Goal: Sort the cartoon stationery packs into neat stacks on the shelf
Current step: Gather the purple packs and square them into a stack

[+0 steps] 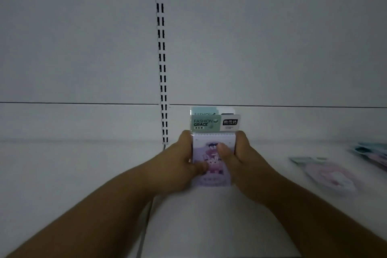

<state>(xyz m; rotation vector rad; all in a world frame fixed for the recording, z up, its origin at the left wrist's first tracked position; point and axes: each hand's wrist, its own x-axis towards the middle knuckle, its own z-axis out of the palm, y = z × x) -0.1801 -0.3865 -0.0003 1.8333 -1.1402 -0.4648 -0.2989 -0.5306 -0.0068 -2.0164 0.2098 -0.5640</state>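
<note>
A stack of cartoon stationery packs (211,176) sits at the middle of the white shelf (73,169), its purple cartoon front facing up. Green header cards reading FASHION GRACE (206,124) stick out at the far end, one behind the other. My left hand (180,161) grips the stack's left side with its thumb on the front. My right hand (240,157) grips the right side, thumb pressed on the cartoon picture. The lower edges of the packs are partly hidden by my fingers.
A loose pink-and-white pack (326,174) lies flat on the shelf to the right, blurred. More packs (372,155) lie at the far right edge. A slotted upright rail (162,58) runs down the white back panel just left of the stack.
</note>
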